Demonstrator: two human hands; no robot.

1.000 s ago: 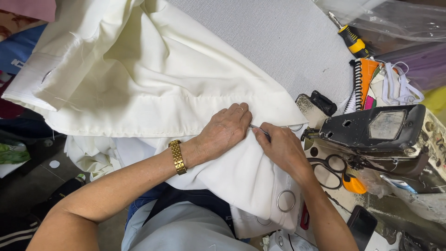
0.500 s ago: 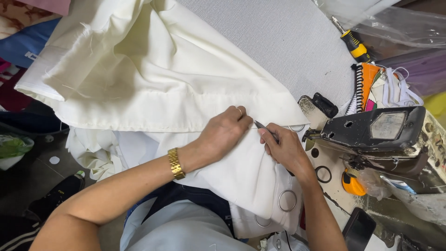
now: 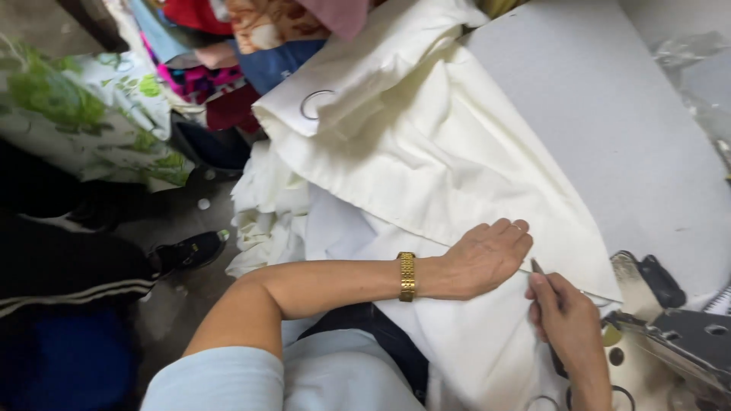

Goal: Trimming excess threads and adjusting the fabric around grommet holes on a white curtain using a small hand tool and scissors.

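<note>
I see the left hand (image 3: 487,259) pressed flat on the cream fabric (image 3: 426,167), fold edge running toward the right hand (image 3: 567,320), apparently pinched on a small tool (image 3: 537,266).

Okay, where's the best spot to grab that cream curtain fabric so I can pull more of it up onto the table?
Probably the folded edge of the cream curtain fabric, just left of the left hand, coming from the near side. There the fold forms a thick ridge easy to pinch, and the cloth spills off the grey table toward the floor. The right hand pinches a small metal tool at the edge, so keep clear of it.
</note>
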